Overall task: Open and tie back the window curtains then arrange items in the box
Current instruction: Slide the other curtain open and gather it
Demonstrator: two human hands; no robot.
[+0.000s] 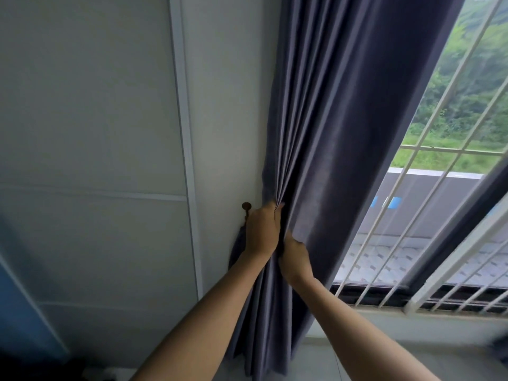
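Curtain (330,127), dark grey-purple, hanging in long folds between the pale wall (110,133) on its left and the window (450,149) on its right, drawn clear of most of the glass and gathered into a tight bunch about halfway down. Gripped at that bunch by both hands: left hand (261,232) wrapped around the pleats from the wall side, fingers curled into the cloth, thumb side upward; right hand (294,257) just below and touching the left, fingers tucked into the folds and mostly hidden, so exact finger position hard to tell, though clearly closed on fabric. Bare forearms reaching up from the bottom edge, crossing close together at the wrists. Small brown hook (246,208) fixed to the wall right beside the left hand, at the curtain's edge, with a dark strip of cloth (238,248) hanging under it, partly hidden behind the left wrist. White vertical trim (184,138) running down the wall further left. White bars (428,193) across the window, tilted by the wide lens; beyond them green bushes, grass and a grey wall with blue patches. No readable writing, brand or label anywhere. Blue surface (19,312) at lower left edge, blurred.
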